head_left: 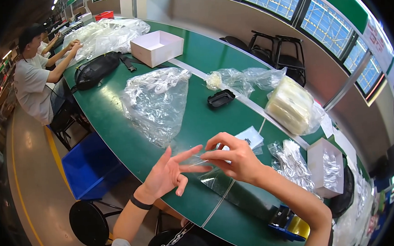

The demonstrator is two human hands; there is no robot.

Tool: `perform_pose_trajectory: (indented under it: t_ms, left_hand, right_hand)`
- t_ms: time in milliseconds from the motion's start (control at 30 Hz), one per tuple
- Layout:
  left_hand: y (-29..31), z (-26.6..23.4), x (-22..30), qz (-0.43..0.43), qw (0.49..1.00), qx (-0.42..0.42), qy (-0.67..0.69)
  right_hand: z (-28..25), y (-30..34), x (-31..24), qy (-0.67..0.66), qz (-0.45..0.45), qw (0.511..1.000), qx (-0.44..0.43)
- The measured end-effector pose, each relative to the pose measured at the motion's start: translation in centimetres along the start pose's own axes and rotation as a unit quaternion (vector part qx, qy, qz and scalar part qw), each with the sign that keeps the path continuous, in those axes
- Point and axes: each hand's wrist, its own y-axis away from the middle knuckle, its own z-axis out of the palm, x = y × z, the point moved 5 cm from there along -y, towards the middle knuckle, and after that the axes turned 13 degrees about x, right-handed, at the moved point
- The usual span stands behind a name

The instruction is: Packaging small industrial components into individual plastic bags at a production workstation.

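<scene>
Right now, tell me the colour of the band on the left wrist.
The wristband below the left hand is black, as the head view shows.

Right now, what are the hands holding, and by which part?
The right hand pinches clear film, by an edge, it seems. The left hand is spread open beside it, with no clear grip.

Obscured around the desk (206,122)
Above it, clear film (191,161) has indistinct edges; on it, the right forearm (296,196) partly hides a tape dispenser (288,224).
</scene>
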Motion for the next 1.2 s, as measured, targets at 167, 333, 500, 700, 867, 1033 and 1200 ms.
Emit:
perform_pose_trajectory:
  t_ms: [167,333,500,700,867,1033,1200]
  left_hand:
    - [1.1,-1.0,0.6,0.144,0.981,0.096,-0.092]
    - [3.4,0.2,1.5,0.335,0.859,0.180,-0.342]
    - [3.8,1.7,1.2,0.417,0.733,0.269,-0.465]
    - [3.5,0.8,0.7,0.412,0.736,0.299,-0.446]
    - [3.3,-0.4,-0.5,0.325,0.805,0.355,-0.346]
    - [3.9,-1.3,-0.8,0.319,0.770,0.380,-0.401]
    - [4.2,-1.4,-1.0,0.333,0.729,0.386,-0.457]
  right_hand:
    - [-0.1,0.1,-0.2,-0.033,0.046,0.998,0.021]
    - [0.1,0.3,0.0,-0.063,0.109,0.992,-0.019]
    - [1.0,0.6,0.6,-0.087,0.128,0.986,-0.056]
    - [2.2,0.3,1.1,-0.086,0.132,0.981,-0.117]
    - [4.1,0.7,2.8,-0.092,0.266,0.949,-0.145]
    - [5.6,0.7,3.3,-0.091,0.310,0.930,-0.177]
    - [6.5,1.0,4.7,-0.079,0.322,0.926,-0.182]
